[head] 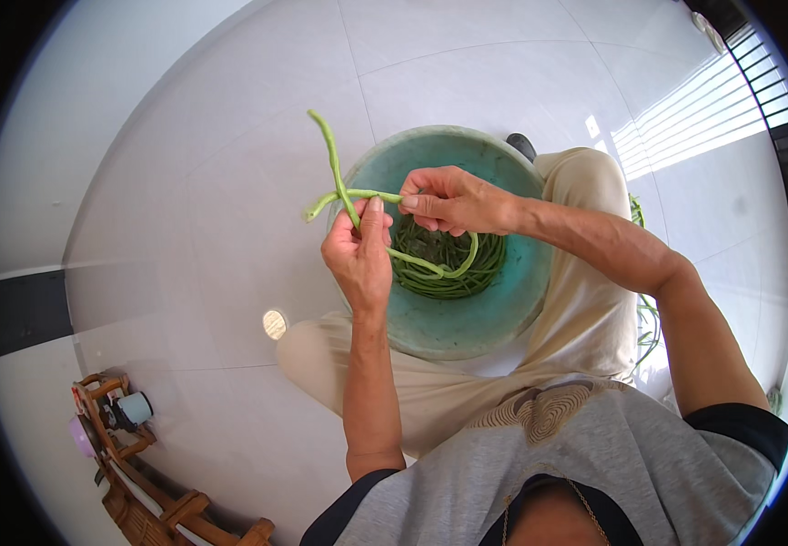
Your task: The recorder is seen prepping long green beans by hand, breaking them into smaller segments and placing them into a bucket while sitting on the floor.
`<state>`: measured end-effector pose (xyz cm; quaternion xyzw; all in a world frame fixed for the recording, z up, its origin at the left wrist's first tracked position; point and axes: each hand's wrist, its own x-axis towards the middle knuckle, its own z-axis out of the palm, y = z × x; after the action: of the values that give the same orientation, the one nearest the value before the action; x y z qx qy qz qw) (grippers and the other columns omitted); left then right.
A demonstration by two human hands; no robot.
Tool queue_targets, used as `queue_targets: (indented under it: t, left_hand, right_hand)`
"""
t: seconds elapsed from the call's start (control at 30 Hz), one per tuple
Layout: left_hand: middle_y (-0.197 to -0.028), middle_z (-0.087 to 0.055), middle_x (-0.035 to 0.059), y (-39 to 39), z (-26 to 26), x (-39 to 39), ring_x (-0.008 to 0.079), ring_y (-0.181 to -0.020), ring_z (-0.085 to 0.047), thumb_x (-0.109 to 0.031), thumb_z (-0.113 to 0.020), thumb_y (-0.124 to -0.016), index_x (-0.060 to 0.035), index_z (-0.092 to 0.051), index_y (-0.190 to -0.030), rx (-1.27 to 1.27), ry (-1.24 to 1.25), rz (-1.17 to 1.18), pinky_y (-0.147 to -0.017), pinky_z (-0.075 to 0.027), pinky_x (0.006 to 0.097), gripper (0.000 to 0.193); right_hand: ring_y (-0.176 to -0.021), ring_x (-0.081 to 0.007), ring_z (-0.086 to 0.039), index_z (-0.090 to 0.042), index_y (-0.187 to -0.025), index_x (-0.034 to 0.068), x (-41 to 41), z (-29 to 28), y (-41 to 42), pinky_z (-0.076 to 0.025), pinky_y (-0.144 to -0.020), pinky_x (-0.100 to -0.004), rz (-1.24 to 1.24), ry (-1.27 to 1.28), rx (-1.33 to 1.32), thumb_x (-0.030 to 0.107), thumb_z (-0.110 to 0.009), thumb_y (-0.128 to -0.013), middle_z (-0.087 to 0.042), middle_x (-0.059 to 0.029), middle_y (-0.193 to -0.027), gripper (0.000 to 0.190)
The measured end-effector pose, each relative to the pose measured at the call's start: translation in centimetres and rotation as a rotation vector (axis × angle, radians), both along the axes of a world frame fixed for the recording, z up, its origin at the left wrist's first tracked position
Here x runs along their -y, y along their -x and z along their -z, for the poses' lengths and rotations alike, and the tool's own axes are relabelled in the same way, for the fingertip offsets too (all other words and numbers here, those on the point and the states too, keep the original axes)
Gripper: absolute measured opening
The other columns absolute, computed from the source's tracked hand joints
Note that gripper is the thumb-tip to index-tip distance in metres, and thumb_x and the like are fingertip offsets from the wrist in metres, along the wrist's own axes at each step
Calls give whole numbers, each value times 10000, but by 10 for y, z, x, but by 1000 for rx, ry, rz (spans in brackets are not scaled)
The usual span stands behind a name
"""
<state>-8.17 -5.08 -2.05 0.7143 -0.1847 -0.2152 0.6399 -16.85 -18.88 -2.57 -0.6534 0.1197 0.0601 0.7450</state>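
Observation:
A long green yardlong bean (334, 153) is pinched between the thumb and fingers of my left hand (363, 249). One light green length points up and away, and another crosses it to the left. My right hand (459, 203) grips the bean just to the right of my left thumb, and the two hands almost touch. A further stretch of bean loops down below the right hand. Beneath both hands stands a round green plastic basin (455, 341), its inside worn and stained. Many darker green bean pieces (448, 283) lie in a heap on its bottom, partly hidden by my right hand.
My legs in light trousers (582, 273) flank the basin on pale floor tiles (230, 170). More green beans (648, 321) lie on the floor beyond the right leg. Wooden furniture (189, 512) with a light blue container (136, 408) stands at the lower left. A dark shoe (521, 145) shows behind the basin.

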Motion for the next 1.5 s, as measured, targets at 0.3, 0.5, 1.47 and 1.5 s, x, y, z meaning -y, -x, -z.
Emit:
queue_targets:
  t: [0.3,0.5,1.47,1.5]
  left_hand:
    - [-658,-539,19,0,5,-2,43,-493,-408,-195,-521,-869,8,-572,-853,14,49,1,-410,-295,190,210]
    - [-707,-557,35,1,1,0,49,-447,-389,-157,-554,-846,31,-579,-952,-53,27,-37,-384,-269,182,217]
    - [-743,-563,75,8,23,-4,160,-564,-499,-66,-460,-859,7,-565,-934,324,-291,332,-498,-387,295,148]
    - [-739,-549,49,7,22,-3,112,-511,-455,-85,-447,-873,-3,-564,-930,30,-178,316,-453,-358,260,154]
  right_hand:
    - [-523,-27,-336,-502,-842,116,3,-7,-2,-306,-466,-186,50,-149,-89,318,-420,-907,-452,52,-630,227]
    - [-531,-28,-329,-481,-851,117,3,-1,-1,-297,-474,-184,23,-144,-37,306,-416,-908,-451,48,-636,208]
    - [-707,-298,-575,-562,-892,82,7,13,3,-460,-597,-405,-27,1114,374,149,-516,-828,-596,-90,-771,103]
    - [-707,-298,-575,-562,-892,82,8,14,2,-460,-597,-405,-24,1119,376,149,-516,-828,-596,-90,-771,103]
